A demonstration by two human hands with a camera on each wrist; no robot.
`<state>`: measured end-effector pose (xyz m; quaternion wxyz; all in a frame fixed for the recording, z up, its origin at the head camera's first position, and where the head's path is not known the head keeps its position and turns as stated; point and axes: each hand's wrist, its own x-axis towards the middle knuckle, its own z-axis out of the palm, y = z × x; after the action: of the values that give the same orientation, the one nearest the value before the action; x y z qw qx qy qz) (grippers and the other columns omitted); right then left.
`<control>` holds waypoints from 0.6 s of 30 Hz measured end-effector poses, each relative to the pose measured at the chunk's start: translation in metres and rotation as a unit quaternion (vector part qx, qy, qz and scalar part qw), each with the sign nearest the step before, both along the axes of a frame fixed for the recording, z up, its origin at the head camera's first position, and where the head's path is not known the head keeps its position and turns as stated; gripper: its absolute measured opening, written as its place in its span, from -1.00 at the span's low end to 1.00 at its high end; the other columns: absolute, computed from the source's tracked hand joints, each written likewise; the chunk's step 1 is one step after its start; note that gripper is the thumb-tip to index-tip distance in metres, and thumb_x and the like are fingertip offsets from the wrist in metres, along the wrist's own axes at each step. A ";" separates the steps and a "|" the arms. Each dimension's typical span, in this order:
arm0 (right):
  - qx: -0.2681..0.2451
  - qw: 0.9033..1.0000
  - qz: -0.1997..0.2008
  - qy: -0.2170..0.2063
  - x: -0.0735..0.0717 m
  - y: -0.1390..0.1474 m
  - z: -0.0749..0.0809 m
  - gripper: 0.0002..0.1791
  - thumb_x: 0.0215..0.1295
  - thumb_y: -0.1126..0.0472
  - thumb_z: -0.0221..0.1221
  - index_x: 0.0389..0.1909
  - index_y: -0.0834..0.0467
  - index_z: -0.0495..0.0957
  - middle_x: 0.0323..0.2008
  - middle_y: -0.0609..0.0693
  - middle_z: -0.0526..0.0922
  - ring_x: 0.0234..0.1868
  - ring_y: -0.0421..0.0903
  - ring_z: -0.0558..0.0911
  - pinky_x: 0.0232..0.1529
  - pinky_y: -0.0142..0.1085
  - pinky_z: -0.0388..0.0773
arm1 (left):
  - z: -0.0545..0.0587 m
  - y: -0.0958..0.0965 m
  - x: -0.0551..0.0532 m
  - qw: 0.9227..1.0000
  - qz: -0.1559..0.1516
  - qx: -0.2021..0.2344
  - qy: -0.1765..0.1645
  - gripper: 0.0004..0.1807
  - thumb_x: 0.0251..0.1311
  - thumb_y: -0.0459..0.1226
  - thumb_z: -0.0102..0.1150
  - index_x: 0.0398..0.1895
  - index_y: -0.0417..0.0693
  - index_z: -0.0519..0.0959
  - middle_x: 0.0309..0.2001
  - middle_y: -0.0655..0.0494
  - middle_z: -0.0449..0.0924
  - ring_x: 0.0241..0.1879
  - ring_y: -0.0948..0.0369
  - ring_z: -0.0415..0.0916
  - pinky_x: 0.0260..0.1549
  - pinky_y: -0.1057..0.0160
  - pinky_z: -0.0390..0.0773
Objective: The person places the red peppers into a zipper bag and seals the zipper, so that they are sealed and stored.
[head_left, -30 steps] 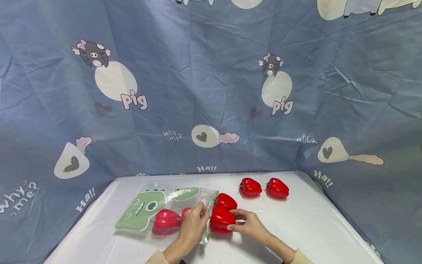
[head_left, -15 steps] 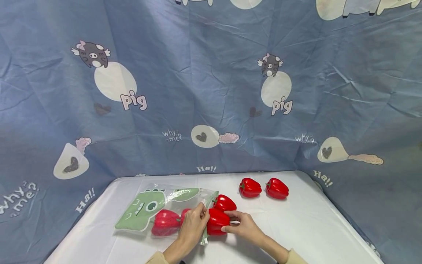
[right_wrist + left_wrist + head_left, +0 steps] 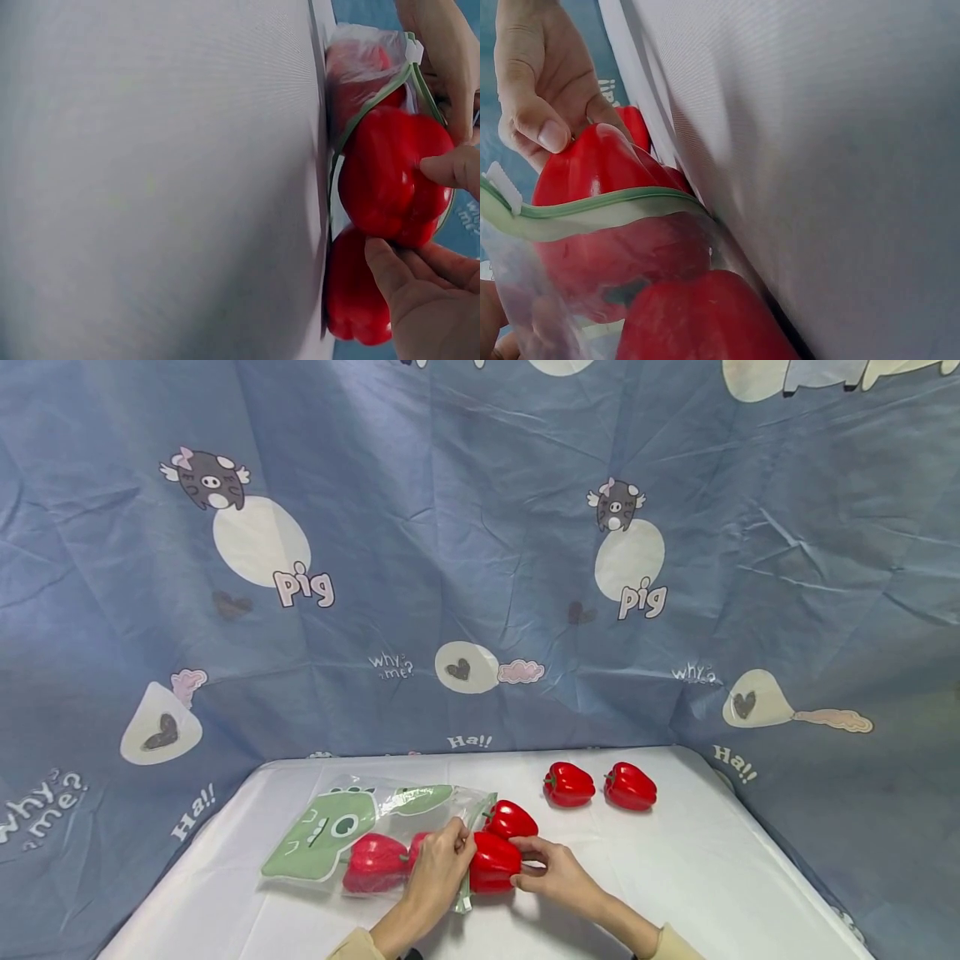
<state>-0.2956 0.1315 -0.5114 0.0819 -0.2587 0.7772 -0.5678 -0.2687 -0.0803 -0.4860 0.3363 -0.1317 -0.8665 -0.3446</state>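
A clear zip bag [image 3: 318,839] with a green cartoon monster print lies flat on the left of the white table. My left hand [image 3: 441,864] pinches the upper layer of its mouth. Between thumb and fingers, my right hand [image 3: 558,877] holds a red bell pepper [image 3: 495,862] by its blunt end. That pepper's stem end is inside the bag's mouth, past the green zip strip [image 3: 607,201] in the left wrist view. Another bell pepper [image 3: 375,862] lies inside the bag, and one more is partly covered by my left hand. Behind the held one sits a loose bell pepper [image 3: 512,820].
Two more red bell peppers, a left one [image 3: 568,785] and a right one [image 3: 630,787], lie near the back edge of the white-covered table [image 3: 675,877]. A blue curtain [image 3: 480,568] with pig prints hangs behind it.
My right hand has moved left with the bell pepper, pushing its stem end into the bag's mouth. My left hand has stayed at the bag's opening.
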 end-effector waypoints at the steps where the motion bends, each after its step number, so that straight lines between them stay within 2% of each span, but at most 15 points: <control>1: 0.000 1.000 0.000 0.002 0.000 0.000 0.000 -0.42 0.09 0.28 0.33 0.15 0.37 0.44 0.02 0.24 0.60 0.05 0.01 0.64 -0.05 -0.33 0.59 | 0.000 0.000 0.000 1.000 0.001 0.000 0.000 -0.78 -0.04 -0.45 0.26 -0.60 -0.01 0.44 -0.74 0.37 0.38 -0.69 0.53 0.18 -0.72 0.59 0.19; 11: -0.013 1.000 0.015 0.016 -0.001 0.001 0.003 -0.44 0.10 0.29 0.34 0.13 0.40 0.46 0.08 0.31 0.57 0.02 0.14 0.64 -0.09 -0.34 0.60 | 0.002 0.001 0.001 1.000 0.001 0.007 -0.008 -0.77 -0.02 -0.46 0.25 -0.60 -0.01 0.43 -0.74 0.36 0.38 -0.70 0.52 0.18 -0.73 0.58 0.19; 18: 0.017 0.999 0.015 0.026 -0.002 -0.002 0.002 -0.46 0.12 0.23 0.33 0.13 0.35 0.49 0.07 0.23 0.59 0.00 0.02 0.66 -0.09 -0.34 0.61 | 0.001 0.001 0.001 1.000 -0.007 0.011 -0.012 -0.78 0.00 -0.46 0.24 -0.59 -0.01 0.44 -0.72 0.35 0.40 -0.69 0.52 0.20 -0.72 0.57 0.24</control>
<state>-0.2976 0.1296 -0.5097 0.0746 -0.2841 0.7847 -0.5459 -0.2675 -0.0788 -0.4847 0.3249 -0.1301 -0.8655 -0.3584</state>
